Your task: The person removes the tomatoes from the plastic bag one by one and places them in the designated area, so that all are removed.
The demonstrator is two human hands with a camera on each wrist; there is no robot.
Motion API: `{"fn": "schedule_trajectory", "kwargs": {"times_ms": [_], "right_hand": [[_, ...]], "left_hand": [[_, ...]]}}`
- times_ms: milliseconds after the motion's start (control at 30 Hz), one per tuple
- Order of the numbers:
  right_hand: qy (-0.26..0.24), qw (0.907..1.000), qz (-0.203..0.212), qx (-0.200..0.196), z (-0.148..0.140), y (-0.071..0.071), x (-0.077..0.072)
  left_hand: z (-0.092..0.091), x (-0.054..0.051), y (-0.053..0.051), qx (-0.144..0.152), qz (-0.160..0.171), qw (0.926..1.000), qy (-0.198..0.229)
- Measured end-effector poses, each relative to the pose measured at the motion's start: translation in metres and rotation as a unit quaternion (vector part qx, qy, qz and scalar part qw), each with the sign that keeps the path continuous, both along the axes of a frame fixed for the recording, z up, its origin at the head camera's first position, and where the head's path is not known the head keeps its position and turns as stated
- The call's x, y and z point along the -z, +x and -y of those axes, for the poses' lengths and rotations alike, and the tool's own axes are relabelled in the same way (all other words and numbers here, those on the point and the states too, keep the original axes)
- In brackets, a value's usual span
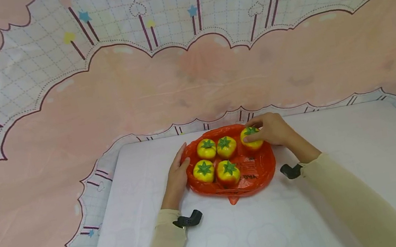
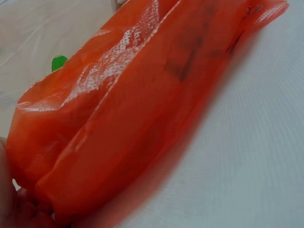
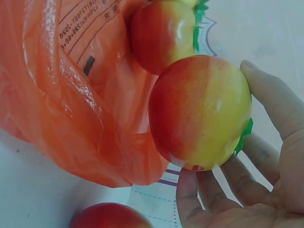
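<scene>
An orange-red plastic bag (image 1: 246, 165) (image 2: 156, 104) (image 3: 95, 128) lies spread wide with its rim up, holding several yellow-red toy fruits (image 1: 206, 149) (image 3: 164, 35) with green leafy tops. At its left rim, my left hand (image 1: 176, 177) (image 2: 23, 209) grips the plastic, thumb on the inner side; most of the fingers are hidden. My right hand (image 1: 275, 130) (image 3: 251, 185) holds another such fruit (image 1: 251, 138) (image 3: 202, 114) between thumb and fingers at the bag's upper right edge.
Part of one more red fruit (image 3: 111, 217) shows below the bag in the right wrist view. The white table (image 1: 221, 242) meets a pink and white patterned cloth (image 1: 176, 87) behind. Dark devices (image 1: 190, 218) sit on both wrists.
</scene>
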State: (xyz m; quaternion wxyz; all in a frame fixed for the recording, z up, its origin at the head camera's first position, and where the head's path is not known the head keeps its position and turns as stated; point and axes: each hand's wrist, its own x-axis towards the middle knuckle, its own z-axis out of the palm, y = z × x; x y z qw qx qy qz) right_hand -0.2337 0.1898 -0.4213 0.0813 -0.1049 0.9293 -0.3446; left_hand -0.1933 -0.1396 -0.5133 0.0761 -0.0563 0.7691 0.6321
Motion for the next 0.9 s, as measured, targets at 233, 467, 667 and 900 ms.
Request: {"fn": "schedule_trajectory", "kwargs": {"times_ms": [233, 467, 667, 900], "right_hand": [[0.008, 1.0000, 0.002, -0.004, -0.004, -0.001, -0.004], [0.022, 0.9997, -0.001, -0.008, -0.008, -0.001, -0.010], [0.031, 0.9995, -0.002, -0.008, -0.013, -0.002, -0.016], [0.034, 0.9993, -0.011, -0.013, -0.021, -0.005, -0.019]], "left_hand": [[-0.002, -0.001, 0.001, -0.003, 0.000, 1.0000, 0.003], [-0.004, -0.002, 0.001, -0.007, -0.001, 1.0000, 0.003], [-0.005, -0.001, 0.001, -0.007, 0.000, 0.9999, 0.008], [-0.006, -0.002, 0.000, -0.010, 0.002, 0.9999, 0.006]]}}
